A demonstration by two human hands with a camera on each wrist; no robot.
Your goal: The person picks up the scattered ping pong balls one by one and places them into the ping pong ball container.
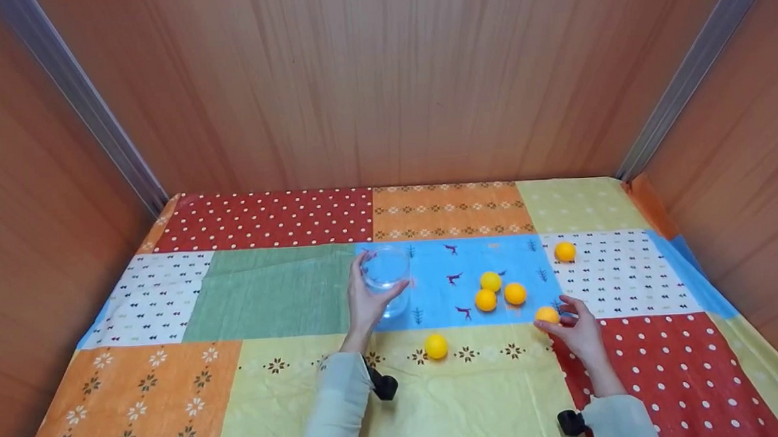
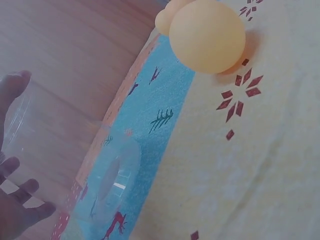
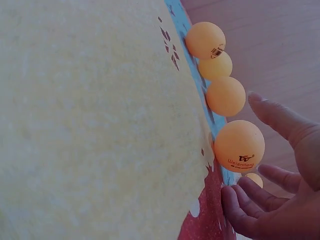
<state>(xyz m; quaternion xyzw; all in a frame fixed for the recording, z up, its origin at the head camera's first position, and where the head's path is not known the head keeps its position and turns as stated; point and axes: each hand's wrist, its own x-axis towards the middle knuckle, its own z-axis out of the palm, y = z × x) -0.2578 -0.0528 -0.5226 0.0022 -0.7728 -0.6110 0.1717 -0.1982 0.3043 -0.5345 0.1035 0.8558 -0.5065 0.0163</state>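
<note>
A clear plastic cup (image 1: 387,266) stands on the blue patch near the middle of the cloth. My left hand (image 1: 366,307) grips it from the left, thumb at the near side and fingers round the back. Over on the right, an orange ping-pong ball (image 1: 546,315) rests on the cloth, its printed lettering showing in the right wrist view. My right hand (image 1: 585,335) is beside this ball (image 3: 240,145), thumb and fingers spread on either side with a gap to it. Another ping-pong ball (image 2: 207,36) lies just right of my left forearm.
Three more ping-pong balls sit close together on the blue patch, including the nearest one (image 1: 486,300). A separate ball (image 1: 565,252) lies farther back on the white patch. Wooden panels (image 1: 382,85) enclose the patchwork cloth (image 1: 267,298) at the back and sides.
</note>
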